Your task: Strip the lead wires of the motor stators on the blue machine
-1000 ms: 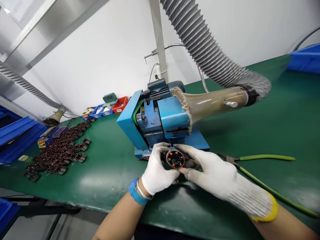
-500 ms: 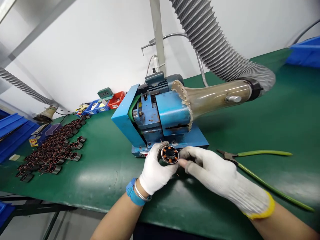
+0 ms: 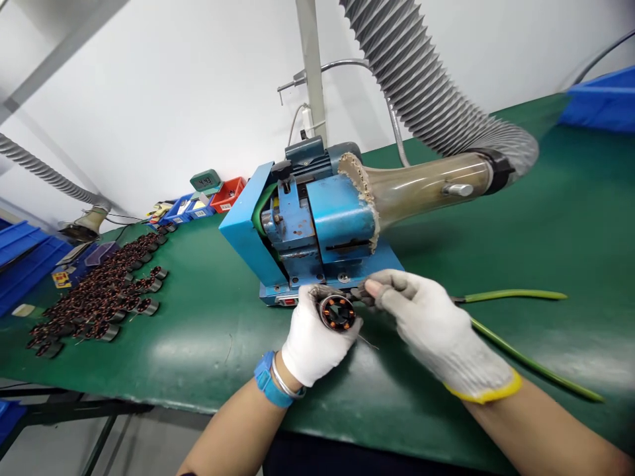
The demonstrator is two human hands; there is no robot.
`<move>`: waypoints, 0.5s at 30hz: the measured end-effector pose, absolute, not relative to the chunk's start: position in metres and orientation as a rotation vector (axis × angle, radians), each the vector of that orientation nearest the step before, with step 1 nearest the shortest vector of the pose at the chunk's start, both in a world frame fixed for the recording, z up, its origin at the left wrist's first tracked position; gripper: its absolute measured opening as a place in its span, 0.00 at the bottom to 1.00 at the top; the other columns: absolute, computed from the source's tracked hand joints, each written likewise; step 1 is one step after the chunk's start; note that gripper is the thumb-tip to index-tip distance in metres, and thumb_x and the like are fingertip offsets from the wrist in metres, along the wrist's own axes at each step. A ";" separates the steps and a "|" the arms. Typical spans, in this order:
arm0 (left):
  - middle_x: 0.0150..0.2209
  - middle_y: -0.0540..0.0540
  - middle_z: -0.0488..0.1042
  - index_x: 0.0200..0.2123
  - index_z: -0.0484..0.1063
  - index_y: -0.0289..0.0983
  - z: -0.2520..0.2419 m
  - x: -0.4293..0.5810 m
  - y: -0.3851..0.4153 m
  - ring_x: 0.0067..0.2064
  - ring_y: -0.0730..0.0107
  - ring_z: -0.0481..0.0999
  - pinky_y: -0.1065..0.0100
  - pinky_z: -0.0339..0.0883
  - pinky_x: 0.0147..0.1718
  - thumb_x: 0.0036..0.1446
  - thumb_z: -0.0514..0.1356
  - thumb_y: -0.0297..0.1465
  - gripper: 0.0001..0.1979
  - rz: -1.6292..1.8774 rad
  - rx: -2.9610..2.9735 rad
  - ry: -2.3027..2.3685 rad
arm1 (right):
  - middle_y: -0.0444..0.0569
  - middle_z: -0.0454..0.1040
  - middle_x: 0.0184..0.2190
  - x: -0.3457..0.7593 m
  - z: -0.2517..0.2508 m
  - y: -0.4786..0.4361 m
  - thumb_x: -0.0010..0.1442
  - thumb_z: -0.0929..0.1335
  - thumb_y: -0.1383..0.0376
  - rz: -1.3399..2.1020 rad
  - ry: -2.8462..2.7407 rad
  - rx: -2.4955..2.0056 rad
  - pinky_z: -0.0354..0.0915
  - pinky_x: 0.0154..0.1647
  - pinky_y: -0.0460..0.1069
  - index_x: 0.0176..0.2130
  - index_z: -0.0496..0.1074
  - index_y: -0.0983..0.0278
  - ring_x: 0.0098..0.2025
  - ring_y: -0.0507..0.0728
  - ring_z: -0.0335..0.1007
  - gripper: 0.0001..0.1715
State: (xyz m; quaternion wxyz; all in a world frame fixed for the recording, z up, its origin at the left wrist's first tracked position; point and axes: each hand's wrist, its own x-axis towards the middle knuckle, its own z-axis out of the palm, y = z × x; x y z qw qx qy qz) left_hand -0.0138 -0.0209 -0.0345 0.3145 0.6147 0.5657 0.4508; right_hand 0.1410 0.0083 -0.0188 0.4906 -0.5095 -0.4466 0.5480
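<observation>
My left hand [image 3: 317, 340], in a white glove, is wrapped round a small motor stator [image 3: 338, 313]. The stator is a short metal ring with orange copper windings inside, its open face towards me. Thin wire ends stick out beside it, one over the bench to the right. My right hand [image 3: 421, 311], in a yellow-cuffed glove with a bare thumb tip, is closed just right of the stator. Its fingers are bent together by the machine's base, and what they pinch, if anything, is hidden. Behind both hands stands a blue belt-driven machine [image 3: 342, 221].
Green-handled pliers [image 3: 516, 295] lie open on the green bench [image 3: 198, 357], partly behind my right hand. Many stators [image 3: 106, 291] are heaped at the left. A grey suction hose [image 3: 411, 79] joins the machine's clear duct. Blue bins [image 3: 602, 99] and a red bin [image 3: 229, 194] stand farther back.
My right hand has moved slightly up and away from the stator's lower rim, its fingers now more bent. The stator has turned a little in my left hand, and a wire end shows at its right.
</observation>
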 end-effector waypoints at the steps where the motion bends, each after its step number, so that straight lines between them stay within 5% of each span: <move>1: 0.39 0.47 0.74 0.41 0.61 0.41 -0.034 -0.013 -0.021 0.40 0.64 0.77 0.59 0.73 0.44 0.45 0.69 0.28 0.22 1.225 1.607 1.501 | 0.48 0.71 0.22 0.145 -0.020 0.011 0.43 0.74 0.43 1.306 -1.018 -1.253 0.65 0.24 0.48 0.27 0.69 0.62 0.24 0.52 0.65 0.27; 5: 0.43 0.45 0.72 0.46 0.61 0.40 -0.032 -0.014 -0.021 0.42 0.64 0.76 0.58 0.72 0.47 0.45 0.68 0.27 0.26 1.273 1.532 1.507 | 0.50 0.74 0.27 0.149 -0.020 0.011 0.41 0.76 0.46 1.377 -1.081 -1.276 0.68 0.25 0.49 0.34 0.73 0.63 0.27 0.55 0.70 0.28; 9: 0.52 0.40 0.72 0.54 0.60 0.39 -0.032 -0.018 -0.022 0.52 0.59 0.75 0.55 0.69 0.54 0.50 0.65 0.27 0.28 1.173 1.620 1.282 | 0.54 0.78 0.44 0.131 -0.023 -0.003 0.42 0.76 0.52 1.393 -1.240 -1.129 0.75 0.42 0.53 0.45 0.75 0.63 0.45 0.61 0.76 0.32; 12: 0.50 0.42 0.74 0.52 0.65 0.39 -0.028 -0.016 -0.023 0.51 0.60 0.76 0.56 0.70 0.53 0.50 0.65 0.27 0.25 1.091 1.664 1.252 | 0.52 0.78 0.33 0.127 -0.023 -0.003 0.48 0.73 0.51 1.297 -1.158 -1.151 0.74 0.40 0.52 0.33 0.74 0.64 0.38 0.59 0.76 0.20; 15: 0.46 0.44 0.76 0.49 0.67 0.39 -0.023 -0.010 -0.023 0.47 0.60 0.77 0.57 0.72 0.50 0.46 0.69 0.27 0.26 1.069 1.625 1.384 | 0.50 0.74 0.25 0.139 -0.020 0.008 0.46 0.73 0.50 1.252 -0.997 -1.225 0.72 0.31 0.50 0.28 0.71 0.63 0.28 0.56 0.73 0.20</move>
